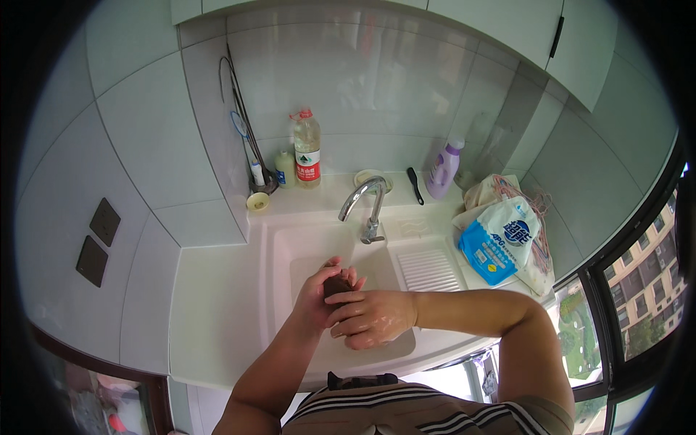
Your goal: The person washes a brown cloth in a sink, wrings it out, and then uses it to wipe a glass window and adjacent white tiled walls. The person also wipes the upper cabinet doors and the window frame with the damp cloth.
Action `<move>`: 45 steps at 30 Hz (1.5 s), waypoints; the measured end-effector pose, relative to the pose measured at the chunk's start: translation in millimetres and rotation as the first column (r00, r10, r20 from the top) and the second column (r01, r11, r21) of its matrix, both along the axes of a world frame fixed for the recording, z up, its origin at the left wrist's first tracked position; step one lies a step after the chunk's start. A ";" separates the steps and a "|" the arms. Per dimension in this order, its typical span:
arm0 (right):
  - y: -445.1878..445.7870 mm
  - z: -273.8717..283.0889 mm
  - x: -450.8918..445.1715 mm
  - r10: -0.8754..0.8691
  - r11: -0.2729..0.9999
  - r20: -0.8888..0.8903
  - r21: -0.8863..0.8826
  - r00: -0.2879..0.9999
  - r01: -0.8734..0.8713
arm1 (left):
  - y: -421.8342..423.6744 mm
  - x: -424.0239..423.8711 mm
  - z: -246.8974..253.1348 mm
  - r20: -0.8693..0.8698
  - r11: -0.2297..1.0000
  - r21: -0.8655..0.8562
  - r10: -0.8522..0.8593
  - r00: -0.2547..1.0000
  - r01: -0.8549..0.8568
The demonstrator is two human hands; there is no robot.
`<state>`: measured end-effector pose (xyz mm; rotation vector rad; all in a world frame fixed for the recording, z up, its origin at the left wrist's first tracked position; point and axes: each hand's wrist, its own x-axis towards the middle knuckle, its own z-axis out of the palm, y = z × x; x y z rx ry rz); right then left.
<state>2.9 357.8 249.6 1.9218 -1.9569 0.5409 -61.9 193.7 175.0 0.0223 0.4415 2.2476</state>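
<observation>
Above the basin of a white laundry sink, my left hand is cupped around a small dark brown object, perhaps a bar of soap. My right hand lies across the near side of the same object, its fingers bent over it and partly hiding it. Wet, shiny patches show on the back of that hand. Just beyond both hands, a chrome gooseneck faucet curves over the basin. I see no running water at its spout.
Behind the sink stand a red-capped plastic bottle, a pale green bottle and a purple detergent bottle. A black-handled brush lies nearby. To the right, a blue-and-white detergent bag rests beside the ribbed washboard.
</observation>
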 end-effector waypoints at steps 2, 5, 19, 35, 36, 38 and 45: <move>-2.2 12.5 3.2 -0.049 0.993 0.071 -0.108 0.996 0.056 | 1.9 4.6 12.4 0.073 0.997 0.034 0.064 0.995 -0.067; -0.7 14.4 3.9 -0.168 0.891 0.268 -0.370 0.949 0.263 | 10.4 10.7 38.0 0.078 0.959 0.109 0.253 0.964 -0.260; 40.1 -67.2 -34.7 0.688 0.597 0.483 0.047 -0.542 0.801 | 50.6 27.1 44.7 -0.676 0.778 0.373 -0.144 -0.722 -0.505; 2.6 -126.6 -116.5 -0.615 0.752 0.770 0.638 -0.171 0.168 | 67.5 5.5 -21.3 -0.113 0.884 -0.242 -0.435 -0.893 -0.400; -0.3 -130.4 -117.6 -0.652 0.737 0.755 0.651 -0.065 0.181 | 67.6 3.7 -25.0 -0.090 0.885 -0.253 -0.423 -0.902 -0.390; -5.5 -138.0 -118.1 -0.704 0.709 0.695 0.672 0.146 0.214 | 74.3 6.7 -36.6 -0.026 0.799 -0.333 -0.539 -0.842 -0.501; -14.6 -169.7 -123.5 -0.816 0.578 0.536 0.759 0.215 0.301 | 85.9 -1.4 -108.3 -0.010 0.823 -0.157 -0.554 -0.832 -0.546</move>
